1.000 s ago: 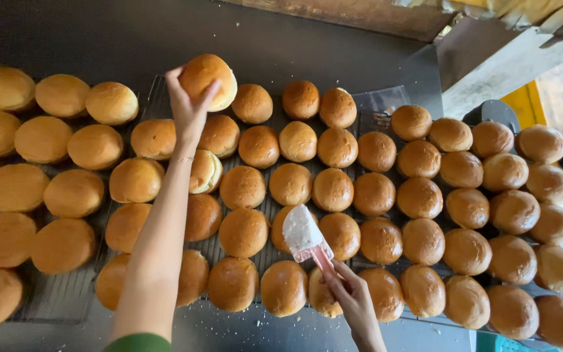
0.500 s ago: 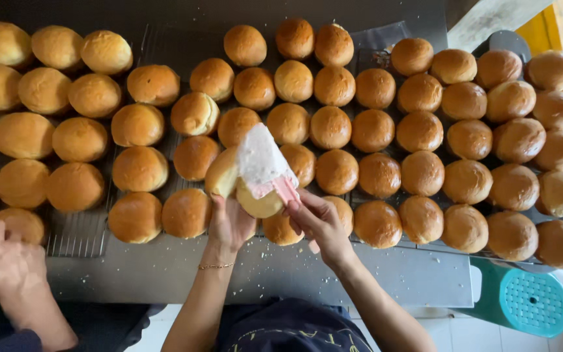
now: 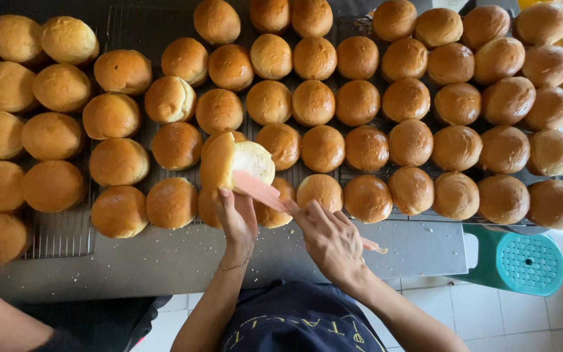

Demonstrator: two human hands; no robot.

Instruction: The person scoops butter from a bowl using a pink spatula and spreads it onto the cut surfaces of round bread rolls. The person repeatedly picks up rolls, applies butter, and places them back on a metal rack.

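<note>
White tiled floor (image 3: 542, 319) (green stool (image 3: 522, 261))

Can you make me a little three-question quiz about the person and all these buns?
1. True or false: the left hand holds a split bun open.
2. What does the right hand hold?
A. a pink spatula
B. a metal fork
C. a cup
3. What do the whole buns rest on?

Key:
1. True.
2. A; its blade lies against the bun's pale inside.
3. Wire cooling racks on a grey metal table.
</note>
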